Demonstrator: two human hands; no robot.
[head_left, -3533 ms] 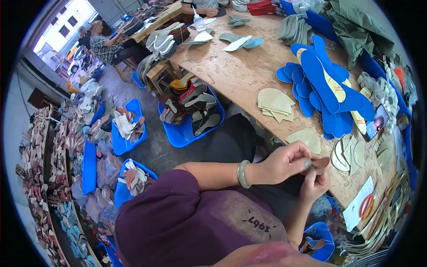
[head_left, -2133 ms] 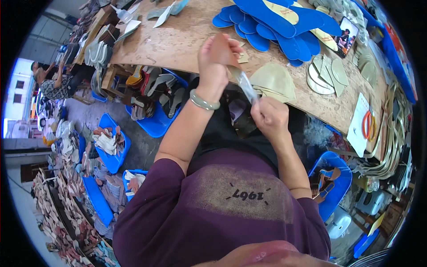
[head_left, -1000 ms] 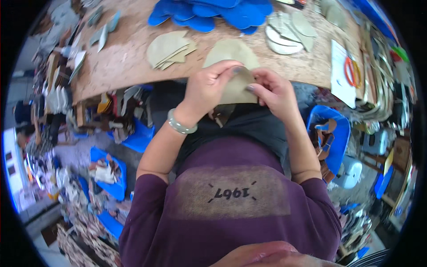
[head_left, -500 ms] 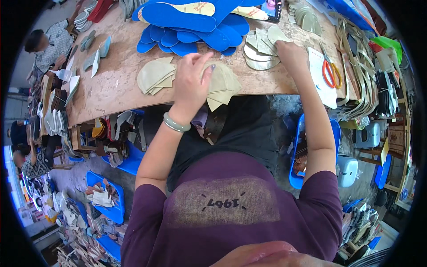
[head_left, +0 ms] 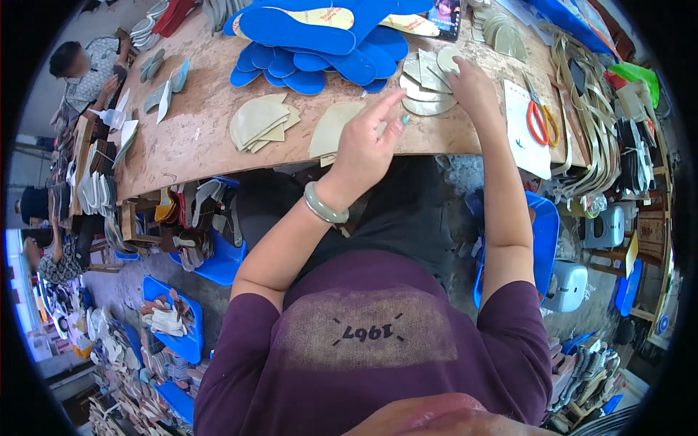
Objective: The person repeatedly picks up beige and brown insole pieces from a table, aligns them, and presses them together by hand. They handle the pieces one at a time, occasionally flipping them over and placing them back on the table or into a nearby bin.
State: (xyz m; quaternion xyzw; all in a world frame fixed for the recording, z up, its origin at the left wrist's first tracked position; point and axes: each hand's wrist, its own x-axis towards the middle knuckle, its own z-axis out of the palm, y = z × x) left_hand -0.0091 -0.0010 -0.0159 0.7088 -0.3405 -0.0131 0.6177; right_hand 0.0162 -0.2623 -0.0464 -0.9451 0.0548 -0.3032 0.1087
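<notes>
Pale pieces, four groups, all lying on the table (head_left: 189, 149). Left pile (head_left: 256, 122): fanning out, at least four edges showing. Middle pile (head_left: 334, 129): lying at the near edge, partly hiding behind my left hand (head_left: 372, 142), so I am not counting it. Right pile (head_left: 430, 107): overlapping, at least five. Far stack (head_left: 509, 40): sitting too tightly for counting.

Left hand, one: hovering between the middle and right piles, fingers spreading, holding nothing I can see. Right hand (head_left: 474, 86), one: reaching to the right pile, fingertips meeting a rounded piece; whether they are pinching it I cannot tell.

Progress, in my judgement: the left and middle piles are lying set out; the right one is receiving attention. Which are finished, I cannot tell.

Alongside: insoles (head_left: 302, 35), over ten, heaping; scissors (head_left: 536, 120), one pair, resting on one sheet (head_left: 525, 154); phone (head_left: 445, 18), one; bottle (head_left: 111, 118), one.
</notes>
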